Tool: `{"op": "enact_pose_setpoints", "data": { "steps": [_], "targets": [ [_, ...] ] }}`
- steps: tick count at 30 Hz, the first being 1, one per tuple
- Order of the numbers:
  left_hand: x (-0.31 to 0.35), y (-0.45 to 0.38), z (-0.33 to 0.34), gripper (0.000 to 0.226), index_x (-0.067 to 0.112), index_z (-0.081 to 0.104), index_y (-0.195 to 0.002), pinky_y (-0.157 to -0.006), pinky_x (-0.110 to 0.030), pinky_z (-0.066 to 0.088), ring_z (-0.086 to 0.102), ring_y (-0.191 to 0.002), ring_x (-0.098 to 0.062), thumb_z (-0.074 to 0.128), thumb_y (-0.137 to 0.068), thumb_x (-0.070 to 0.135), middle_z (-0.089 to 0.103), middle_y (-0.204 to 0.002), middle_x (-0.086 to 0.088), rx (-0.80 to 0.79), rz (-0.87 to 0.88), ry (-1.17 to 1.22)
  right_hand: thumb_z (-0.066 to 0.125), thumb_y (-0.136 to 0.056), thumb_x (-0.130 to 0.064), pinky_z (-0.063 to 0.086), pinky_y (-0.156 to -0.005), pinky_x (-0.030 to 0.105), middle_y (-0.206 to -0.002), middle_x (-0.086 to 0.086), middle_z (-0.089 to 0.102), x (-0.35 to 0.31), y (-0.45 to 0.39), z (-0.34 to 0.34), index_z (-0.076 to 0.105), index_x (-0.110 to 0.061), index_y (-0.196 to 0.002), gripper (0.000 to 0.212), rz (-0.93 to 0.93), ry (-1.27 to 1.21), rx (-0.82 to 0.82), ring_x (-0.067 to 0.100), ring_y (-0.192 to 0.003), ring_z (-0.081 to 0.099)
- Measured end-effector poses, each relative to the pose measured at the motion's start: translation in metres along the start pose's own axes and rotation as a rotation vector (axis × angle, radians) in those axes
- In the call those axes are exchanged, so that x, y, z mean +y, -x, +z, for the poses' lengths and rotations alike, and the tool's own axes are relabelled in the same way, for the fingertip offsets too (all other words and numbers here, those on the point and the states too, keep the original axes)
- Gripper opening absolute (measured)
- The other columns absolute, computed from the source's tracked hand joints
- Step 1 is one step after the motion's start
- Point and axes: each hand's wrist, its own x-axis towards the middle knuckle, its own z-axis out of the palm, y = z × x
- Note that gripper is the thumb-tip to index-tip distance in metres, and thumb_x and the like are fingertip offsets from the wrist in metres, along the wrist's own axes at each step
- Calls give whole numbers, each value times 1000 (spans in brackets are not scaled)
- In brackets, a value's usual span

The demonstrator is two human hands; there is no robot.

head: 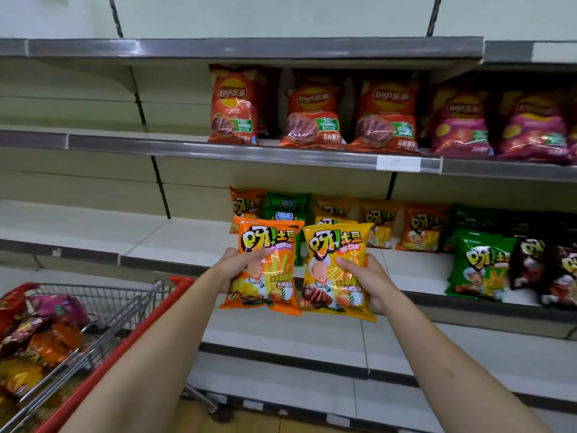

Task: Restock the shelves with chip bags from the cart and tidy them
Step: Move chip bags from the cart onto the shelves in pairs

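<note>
My left hand grips an orange chip bag by its left edge, held upright. My right hand grips a yellow chip bag by its right edge, also upright. Both bags hang side by side in front of the middle shelf. Behind them on that shelf stand orange, green and yellow bags of the same brand. The red wire cart at lower left holds several mixed chip bags.
The upper shelf carries red chip bags and magenta ones. Green bags and dark bags stand at the right of the middle shelf. The left halves of the shelves are bare. Lower shelves run below.
</note>
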Motion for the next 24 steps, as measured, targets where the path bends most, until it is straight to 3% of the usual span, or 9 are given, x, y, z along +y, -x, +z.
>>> {"op": "enact_pose_setpoints", "data": {
  "steps": [3, 7, 9, 12, 15, 18, 22, 24],
  "targets": [
    [-9, -12, -4, 114, 10, 43, -133, -80, -49, 58, 72, -92, -31, 94, -40, 52, 70, -110, -13, -3, 31, 35, 83, -71, -33, 52, -93, 53, -120, 10, 64, 1, -8, 10, 44, -14, -129, 73, -14, 24, 2, 30, -105, 65],
    [-10, -22, -19, 85, 14, 54, -123, -89, -49, 54, 70, -96, -30, 89, -51, 44, 71, -109, -10, 9, 58, 76, 80, -75, -30, 50, -97, 52, -123, 8, 62, 3, -25, 34, 43, -17, -132, 70, -7, 28, -3, 29, -110, 62],
    [-13, -33, -32, 89, 15, 54, -121, -87, -48, 55, 70, -95, -30, 92, -47, 46, 71, -109, -10, 47, 39, 93, 82, -73, -34, 49, -97, 52, -124, 6, 62, 7, -39, 50, 45, -21, -131, 70, -11, 66, 1, 28, -111, 61],
    [-19, -54, -58, 62, 18, 58, -111, -82, -43, 57, 71, -92, -29, 86, -60, 39, 71, -107, -10, 100, 49, 118, 86, -59, -49, 49, -98, 49, -127, 2, 62, 9, -63, 80, 50, -27, -128, 81, -14, 98, -30, 25, -113, 61],
    [-22, -80, -86, 53, 14, 59, -108, -69, -35, 57, 71, -86, -26, 83, -67, 36, 72, -101, -8, 188, 32, 103, 76, -81, -32, 42, -96, 30, -118, -10, 57, 5, -83, 113, 47, -26, -116, 46, 6, 134, -54, 11, -108, 51],
    [-25, -113, -115, 42, 10, 62, -102, -63, -31, 55, 71, -80, -24, 81, -73, 33, 72, -93, -8, 244, -22, 88, 74, -84, -25, 44, -88, 31, -125, 3, 60, 7, -117, 145, 48, -26, -117, 42, 9, 193, -48, 16, -102, 53],
    [-30, -161, -146, 38, 12, 63, -91, -81, -44, 58, 71, -84, -28, 84, -69, 35, 72, -95, -11, 283, -58, 55, 73, -84, -25, 41, -94, 35, -119, -4, 54, 10, -157, 185, 49, -19, -128, 50, 14, 204, 19, 17, -109, 50],
    [-30, -184, -158, 35, 13, 63, -88, -88, -47, 55, 70, -88, -29, 83, -70, 35, 72, -96, -10, 302, -50, 25, 75, -82, -27, 45, -99, 41, -122, -1, 60, 16, -174, 195, 53, -25, -118, 43, 43, 225, 69, 23, -114, 56]
  ]
}}
